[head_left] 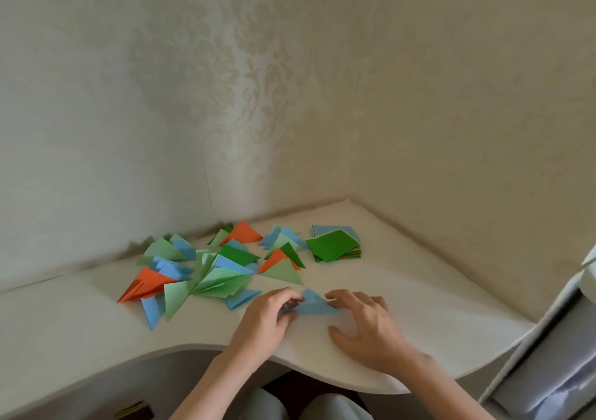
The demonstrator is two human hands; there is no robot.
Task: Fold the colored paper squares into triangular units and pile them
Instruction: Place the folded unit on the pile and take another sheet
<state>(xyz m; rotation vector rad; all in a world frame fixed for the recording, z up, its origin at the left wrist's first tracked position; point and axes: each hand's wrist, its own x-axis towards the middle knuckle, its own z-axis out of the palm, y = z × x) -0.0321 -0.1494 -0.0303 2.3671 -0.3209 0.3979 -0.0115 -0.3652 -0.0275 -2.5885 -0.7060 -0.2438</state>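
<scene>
We are pinching the left end of a small light-blue paper piece (312,305) in the grip of our left hand (269,314), fingers curling around its edge. Our right hand (361,323) is lying spread and relaxed, its fingertips (332,297) pressing on the paper's right end while the thumb is resting on the white curved table (419,290). The blue paper is lying flat on the table between the two hands, its upper point sticking out beyond our fingers.

Just beyond our left hand, a loose scatter of folded paper triangles (209,271) in orange, light green, dark green and blue is spreading across the table toward the wall. To the right of that scatter, well beyond our right hand, a neat stack of unfolded colored paper squares (333,245) is sitting with a dark green sheet on top. Pale patterned wallpaper (290,97) is covering the corner walls behind the table.
</scene>
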